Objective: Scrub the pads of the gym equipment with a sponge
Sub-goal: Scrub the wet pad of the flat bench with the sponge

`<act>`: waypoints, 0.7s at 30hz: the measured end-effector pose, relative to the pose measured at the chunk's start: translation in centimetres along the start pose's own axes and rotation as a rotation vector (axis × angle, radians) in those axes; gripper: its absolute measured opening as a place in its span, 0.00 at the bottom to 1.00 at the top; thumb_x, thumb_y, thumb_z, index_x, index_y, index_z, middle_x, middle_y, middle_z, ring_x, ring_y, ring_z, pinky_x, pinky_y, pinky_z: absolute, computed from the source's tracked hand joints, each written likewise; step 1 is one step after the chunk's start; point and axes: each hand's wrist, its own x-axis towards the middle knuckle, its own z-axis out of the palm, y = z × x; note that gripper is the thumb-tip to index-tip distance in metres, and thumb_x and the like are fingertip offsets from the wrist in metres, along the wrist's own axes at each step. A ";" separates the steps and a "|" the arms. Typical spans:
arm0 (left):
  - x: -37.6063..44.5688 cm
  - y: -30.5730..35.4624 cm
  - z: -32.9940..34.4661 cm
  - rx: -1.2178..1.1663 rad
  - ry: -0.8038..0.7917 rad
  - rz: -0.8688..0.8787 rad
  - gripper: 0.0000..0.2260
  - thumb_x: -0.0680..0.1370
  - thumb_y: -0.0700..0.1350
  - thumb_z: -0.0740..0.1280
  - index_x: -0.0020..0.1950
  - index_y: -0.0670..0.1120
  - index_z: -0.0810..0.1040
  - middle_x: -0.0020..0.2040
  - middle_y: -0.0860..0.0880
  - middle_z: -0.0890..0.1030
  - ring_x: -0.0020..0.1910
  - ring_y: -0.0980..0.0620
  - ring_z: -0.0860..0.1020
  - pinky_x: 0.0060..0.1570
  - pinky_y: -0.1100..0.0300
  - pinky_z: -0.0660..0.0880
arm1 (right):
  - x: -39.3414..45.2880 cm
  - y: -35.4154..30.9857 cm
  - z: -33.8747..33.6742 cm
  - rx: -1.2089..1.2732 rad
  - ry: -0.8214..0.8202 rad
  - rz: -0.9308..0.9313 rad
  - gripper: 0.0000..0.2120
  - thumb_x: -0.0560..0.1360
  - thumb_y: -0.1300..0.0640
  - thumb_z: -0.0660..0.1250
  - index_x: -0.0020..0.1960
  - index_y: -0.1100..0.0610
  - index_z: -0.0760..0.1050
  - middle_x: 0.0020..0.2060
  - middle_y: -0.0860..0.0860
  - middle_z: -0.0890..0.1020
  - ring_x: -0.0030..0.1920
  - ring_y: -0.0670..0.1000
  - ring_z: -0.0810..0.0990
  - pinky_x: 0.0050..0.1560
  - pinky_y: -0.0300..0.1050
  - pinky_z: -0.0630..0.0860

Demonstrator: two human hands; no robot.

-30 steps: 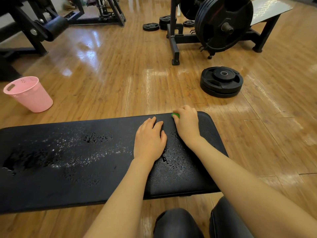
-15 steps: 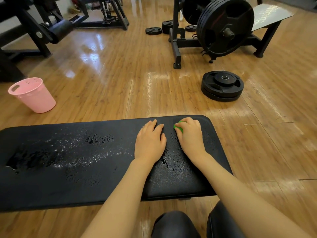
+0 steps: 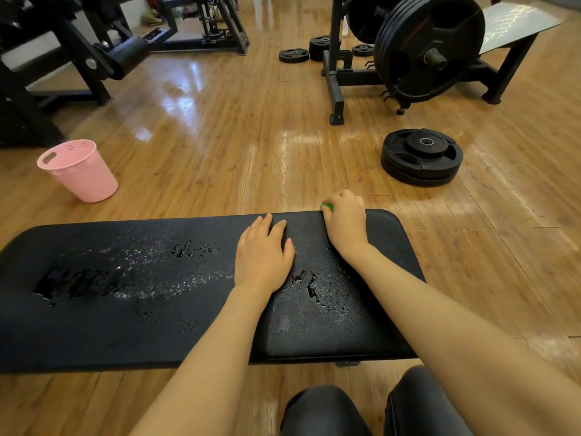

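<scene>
Centrally, a green sponge [image 3: 327,208] sits at the far edge of the black bench pad [image 3: 132,313], almost wholly covered by the right hand [image 3: 345,222], whose fingers curl over it and press it down; only a small green corner shows. The left hand [image 3: 263,257] lies flat on the pad just beside it, fingers straight and holding nothing, apparently steadying the body. Water beads and small pools [image 3: 308,287] glisten across the pad, densest toward its left part.

Judged from its look, the sponge is light, soft and compressible, and wet enough to slip; it is best held from above with the fingers wrapped over its top and sides, as shown. The pad seems firm, cushioned and slick when wet, so pressure should stay downward near the rounded edge.

Beyond the pad, a pink bucket [image 3: 80,169] stands on the wooden floor [image 3: 220,146] at left; stacked weight plates [image 3: 421,160] lie at right, with a loaded rack [image 3: 424,48] behind.
</scene>
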 end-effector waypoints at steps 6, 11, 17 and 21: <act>0.0 -0.1 0.1 -0.020 -0.003 -0.008 0.21 0.81 0.51 0.57 0.73 0.48 0.68 0.75 0.44 0.65 0.75 0.45 0.59 0.74 0.49 0.56 | -1.2 0.4 -0.1 -0.031 -0.033 -0.035 0.12 0.80 0.57 0.62 0.56 0.62 0.81 0.51 0.56 0.77 0.56 0.59 0.70 0.54 0.47 0.66; 0.1 -0.1 0.2 -0.030 0.001 -0.011 0.21 0.81 0.51 0.57 0.73 0.48 0.68 0.75 0.44 0.65 0.75 0.45 0.59 0.74 0.49 0.55 | -6.3 0.4 -1.3 -0.006 0.014 -0.130 0.07 0.77 0.59 0.67 0.50 0.61 0.83 0.47 0.55 0.79 0.49 0.60 0.72 0.49 0.43 0.62; 0.1 -0.1 0.3 -0.029 0.011 -0.010 0.21 0.81 0.51 0.58 0.73 0.48 0.68 0.75 0.44 0.65 0.75 0.46 0.59 0.73 0.50 0.55 | -5.0 0.3 -0.4 -0.019 0.007 -0.123 0.08 0.78 0.59 0.66 0.52 0.60 0.82 0.48 0.55 0.78 0.51 0.60 0.72 0.52 0.44 0.63; 0.1 -0.1 0.2 -0.025 0.011 -0.009 0.21 0.81 0.51 0.58 0.73 0.48 0.68 0.75 0.44 0.65 0.75 0.46 0.59 0.73 0.50 0.55 | -2.0 -0.8 0.7 -0.034 0.010 -0.069 0.11 0.80 0.57 0.63 0.55 0.61 0.80 0.50 0.57 0.77 0.54 0.60 0.71 0.55 0.46 0.63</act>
